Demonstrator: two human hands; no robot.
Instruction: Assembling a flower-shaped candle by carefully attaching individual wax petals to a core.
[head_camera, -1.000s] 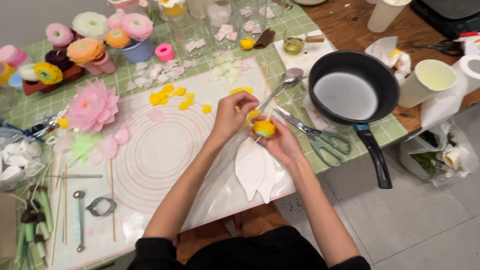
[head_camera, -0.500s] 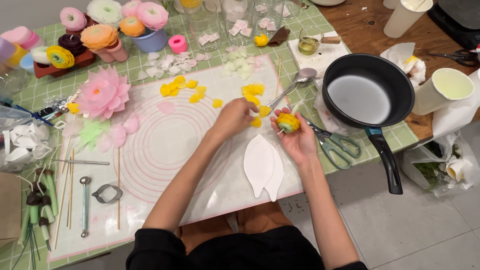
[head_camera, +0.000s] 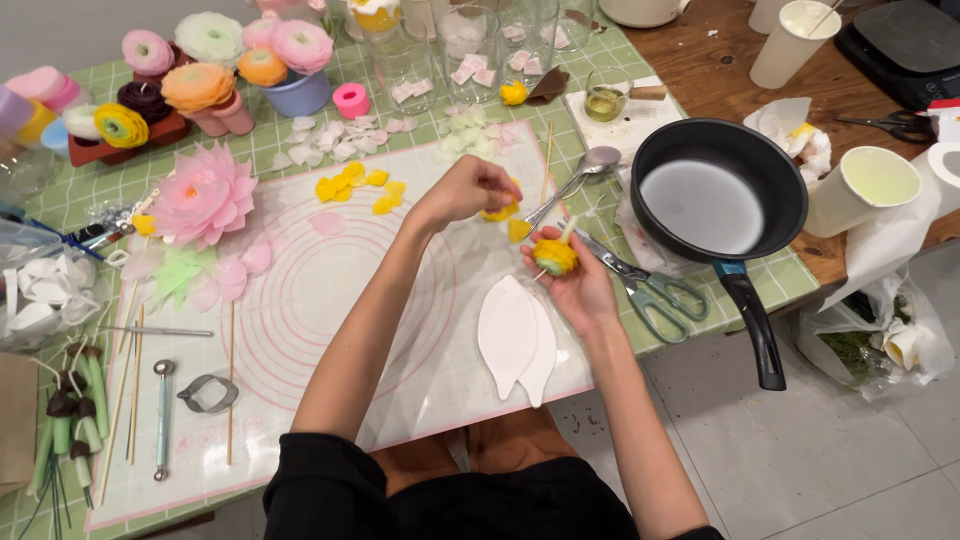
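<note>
Left hand: the left hand (head_camera: 462, 192) is curled up over the mat, fingers pinched on a small yellow petal (head_camera: 500, 211), right by the spoon's handle.
Right hand: the right hand (head_camera: 575, 280) is half closed around a little yellow flower bud (head_camera: 554, 256) on a thin stick, palm up, close to the table's front edge.
Bud: yellow with a bit of green at the base, sitting in the right fingers just above the white leaf shapes (head_camera: 516, 337).
Mat: a see-through mat with pink circles (head_camera: 330, 300) covers the green checked table; loose yellow petals (head_camera: 355, 187) lie near its top edge.
Spoon: a metal spoon (head_camera: 572, 178) rests between the hands and the pan.
Scissors: grey-handled scissors (head_camera: 652, 290) lie just right of the right hand.
Pan: a black frying pan (head_camera: 716, 195) with white stuff inside, handle pointing toward the person.
Left side: a big pink flower (head_camera: 203, 194), sticks and metal tools.
Back: finished flowers (head_camera: 200, 85) in pots.
</note>
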